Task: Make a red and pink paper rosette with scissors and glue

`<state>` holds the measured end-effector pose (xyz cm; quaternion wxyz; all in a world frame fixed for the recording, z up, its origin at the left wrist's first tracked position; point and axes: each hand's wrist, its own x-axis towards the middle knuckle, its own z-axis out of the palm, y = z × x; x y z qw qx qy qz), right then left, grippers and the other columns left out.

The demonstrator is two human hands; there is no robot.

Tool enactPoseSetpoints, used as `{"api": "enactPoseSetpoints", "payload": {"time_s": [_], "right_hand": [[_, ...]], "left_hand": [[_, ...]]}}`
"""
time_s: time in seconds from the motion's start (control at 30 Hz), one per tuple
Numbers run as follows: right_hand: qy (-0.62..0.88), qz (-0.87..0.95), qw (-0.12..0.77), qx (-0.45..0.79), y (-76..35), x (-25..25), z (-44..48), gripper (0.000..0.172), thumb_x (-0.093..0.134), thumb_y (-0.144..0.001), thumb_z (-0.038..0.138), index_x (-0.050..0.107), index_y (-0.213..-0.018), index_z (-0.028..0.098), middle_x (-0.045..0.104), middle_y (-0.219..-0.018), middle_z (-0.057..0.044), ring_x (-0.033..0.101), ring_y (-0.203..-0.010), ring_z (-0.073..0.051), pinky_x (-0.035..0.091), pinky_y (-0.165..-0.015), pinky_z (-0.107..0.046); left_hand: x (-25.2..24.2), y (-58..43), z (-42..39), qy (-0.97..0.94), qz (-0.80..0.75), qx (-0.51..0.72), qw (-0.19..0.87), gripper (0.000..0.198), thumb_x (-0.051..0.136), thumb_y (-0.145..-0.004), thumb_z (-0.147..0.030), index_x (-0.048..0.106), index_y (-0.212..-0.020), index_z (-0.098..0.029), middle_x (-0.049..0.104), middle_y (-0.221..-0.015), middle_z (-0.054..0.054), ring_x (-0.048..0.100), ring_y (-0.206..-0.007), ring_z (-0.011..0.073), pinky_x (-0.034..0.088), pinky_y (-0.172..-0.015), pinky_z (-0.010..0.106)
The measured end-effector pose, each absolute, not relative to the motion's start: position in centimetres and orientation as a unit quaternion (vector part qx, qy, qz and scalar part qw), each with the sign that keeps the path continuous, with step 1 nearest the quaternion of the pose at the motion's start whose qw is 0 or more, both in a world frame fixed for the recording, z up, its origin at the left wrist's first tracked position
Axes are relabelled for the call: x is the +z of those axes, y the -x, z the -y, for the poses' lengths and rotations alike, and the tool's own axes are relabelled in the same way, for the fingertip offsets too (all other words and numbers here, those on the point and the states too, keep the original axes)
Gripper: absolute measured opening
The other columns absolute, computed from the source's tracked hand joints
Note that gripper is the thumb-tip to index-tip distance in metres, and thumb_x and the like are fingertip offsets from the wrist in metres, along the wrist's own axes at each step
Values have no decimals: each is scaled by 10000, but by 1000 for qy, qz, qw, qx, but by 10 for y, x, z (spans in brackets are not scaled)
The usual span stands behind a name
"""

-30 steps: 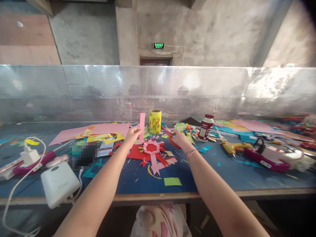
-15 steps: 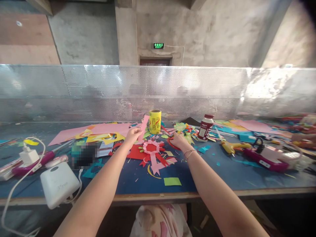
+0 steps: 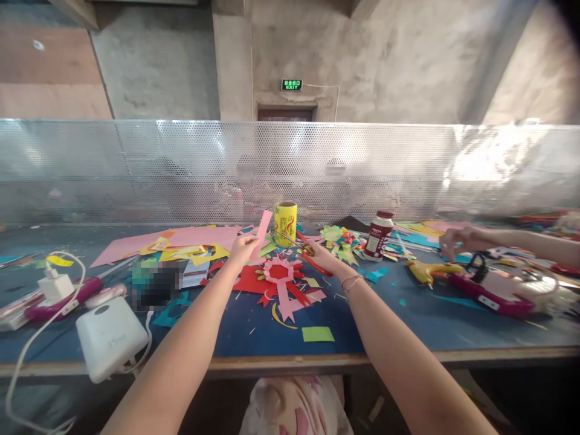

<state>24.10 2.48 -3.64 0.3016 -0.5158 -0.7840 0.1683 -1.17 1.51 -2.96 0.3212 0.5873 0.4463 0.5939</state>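
A strip of pink paper [image 3: 264,228] stands up from my left hand [image 3: 245,248], pinched between thumb and fingers. My right hand [image 3: 318,256] grips red-handled scissors [image 3: 324,267], whose blades point left toward the strip, near the foot of a yellow cardboard tube [image 3: 286,220]. Whether the blades touch the paper I cannot tell. Below and between my hands lies a pink and red paper rosette [image 3: 284,284] with ribbon-like tails. Red paper [image 3: 247,283] shows beneath it on the left.
Another person's hand [image 3: 460,241] reaches in from the right above a yellow glue gun [image 3: 428,272]. A dark red bottle [image 3: 379,235] stands right of my right hand. Left are a white power bank [image 3: 111,338] and cables. A green paper piece [image 3: 318,334] lies near the table edge.
Another person's hand and forearm have come in from the right. My right hand has shifted slightly left and the scissors have turned, with more of the red handle showing. My left hand still holds the strip.
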Motion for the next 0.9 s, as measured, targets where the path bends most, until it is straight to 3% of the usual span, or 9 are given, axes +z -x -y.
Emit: {"api": "enactPoseSetpoints", "payload": {"time_s": [0.17,0.57,0.9], "right_hand": [[444,806,334,202,-229,-31,-16,447,613,-709,455,502,-1038,174,595,-915,-50,559,-802,-168,445,-694,-281],[435,798,356,216,-226,-21,-8,402,570,-732,478,490,-984,176,581,-843,-20,542,-747,-142,429,-675,-267],[461,795,342,198,-225,-24,-8,433,580,-716,494,519,-1009,180,563,-756,10,511,-666,-122,403,-601,-246]], "left_hand": [[-30,13,-17,-590,-456,593,305,214,618,-649,-308,707,-768,-152,695,-950,99,596,-970,253,412,-897,366],[-16,3,-2,-648,-474,521,291,98,602,-670,-207,686,-641,-166,693,-743,42,612,-812,201,442,-797,305],[-29,4,-12,-680,-460,468,328,184,616,-690,-317,701,-720,-157,625,-575,13,565,-593,155,420,-578,257]]}}
